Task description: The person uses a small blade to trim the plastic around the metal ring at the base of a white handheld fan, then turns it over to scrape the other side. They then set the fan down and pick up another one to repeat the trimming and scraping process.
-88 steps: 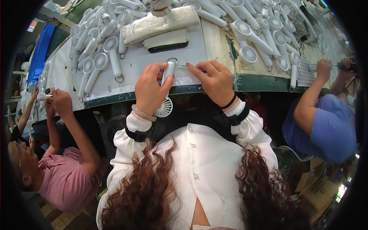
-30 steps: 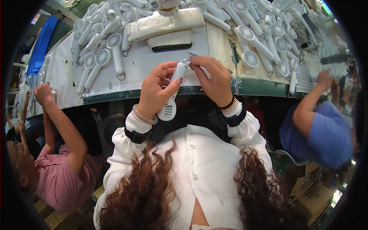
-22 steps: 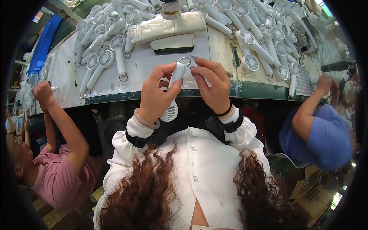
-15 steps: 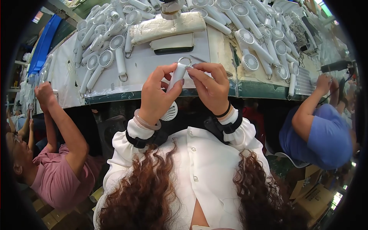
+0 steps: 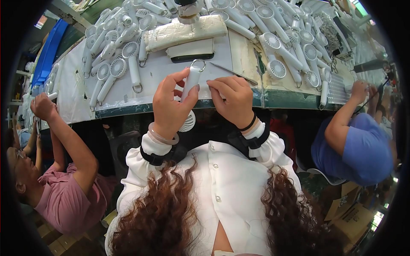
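Observation:
My left hand (image 5: 174, 96) is closed round the white handle of a handheld fan (image 5: 193, 77), held with its handle end up. A metal clip ring (image 5: 198, 65) stands out of that end, and the round grille head (image 5: 188, 121) hangs below my fingers, over the table's front edge. Just right of the handle is my right hand (image 5: 232, 98), apart from the fan. Its fingers are curled, with thumb and fingertips close together. Whether anything small is between them I cannot make out.
Piles of white handheld fans (image 5: 118, 67) cover the left and right of the table (image 5: 239, 64). Ahead lie a wrapped pad (image 5: 185, 32), a dark flat bar (image 5: 192, 57) and a thin pointed tool (image 5: 232, 72). Co-workers sit at left (image 5: 70, 187) and right (image 5: 354, 147).
My right hand has come away from the clip ring and moved slightly lower. My left hand has shifted a little left with the fan, and the ring now tilts to the right.

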A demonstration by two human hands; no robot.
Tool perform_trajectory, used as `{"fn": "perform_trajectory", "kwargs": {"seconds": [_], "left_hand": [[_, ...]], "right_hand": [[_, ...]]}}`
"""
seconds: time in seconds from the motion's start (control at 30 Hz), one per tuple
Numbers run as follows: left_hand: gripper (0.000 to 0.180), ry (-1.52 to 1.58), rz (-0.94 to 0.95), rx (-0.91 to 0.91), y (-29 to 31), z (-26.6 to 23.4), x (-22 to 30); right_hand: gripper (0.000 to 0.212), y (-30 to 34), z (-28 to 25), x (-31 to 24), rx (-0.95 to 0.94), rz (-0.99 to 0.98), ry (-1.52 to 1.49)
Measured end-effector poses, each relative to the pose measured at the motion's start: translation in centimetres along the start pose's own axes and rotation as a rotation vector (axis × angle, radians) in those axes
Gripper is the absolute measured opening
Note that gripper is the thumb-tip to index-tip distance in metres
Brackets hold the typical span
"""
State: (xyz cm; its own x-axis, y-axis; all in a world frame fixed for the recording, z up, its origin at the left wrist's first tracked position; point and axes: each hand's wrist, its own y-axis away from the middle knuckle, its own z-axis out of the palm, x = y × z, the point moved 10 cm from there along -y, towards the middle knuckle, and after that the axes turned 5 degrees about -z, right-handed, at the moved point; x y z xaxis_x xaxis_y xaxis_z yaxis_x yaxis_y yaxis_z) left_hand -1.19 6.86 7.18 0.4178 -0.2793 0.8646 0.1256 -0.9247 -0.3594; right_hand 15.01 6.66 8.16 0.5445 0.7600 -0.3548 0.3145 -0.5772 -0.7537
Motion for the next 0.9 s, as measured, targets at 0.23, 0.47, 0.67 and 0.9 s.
{"fn": "perform_trajectory", "kwargs": {"seconds": [0.23,0.47,0.67,0.9], "left_hand": [[0.040,0.003,-0.059,-0.102,0.1,0.7,-0.6],[0.041,0.104,-0.089,-0.150,0.1,1.5,-0.7],[0.039,0.273,-0.238,-0.201,0.1,1.9,-2.6],[0.038,0.241,-0.237,-0.178,-0.2,1.9,-3.9]], "right_hand": [[0.015,-1.1,-1.6,2.9,0.101,0.197,-0.244],[0.015,-1.2,-1.7,2.9,0.137,0.161,-0.284],[0.015,-0.7,-1.8,4.5,0.003,0.157,0.218],[0.017,1.7,-0.1,7.6,-0.216,0.235,0.357]]}}
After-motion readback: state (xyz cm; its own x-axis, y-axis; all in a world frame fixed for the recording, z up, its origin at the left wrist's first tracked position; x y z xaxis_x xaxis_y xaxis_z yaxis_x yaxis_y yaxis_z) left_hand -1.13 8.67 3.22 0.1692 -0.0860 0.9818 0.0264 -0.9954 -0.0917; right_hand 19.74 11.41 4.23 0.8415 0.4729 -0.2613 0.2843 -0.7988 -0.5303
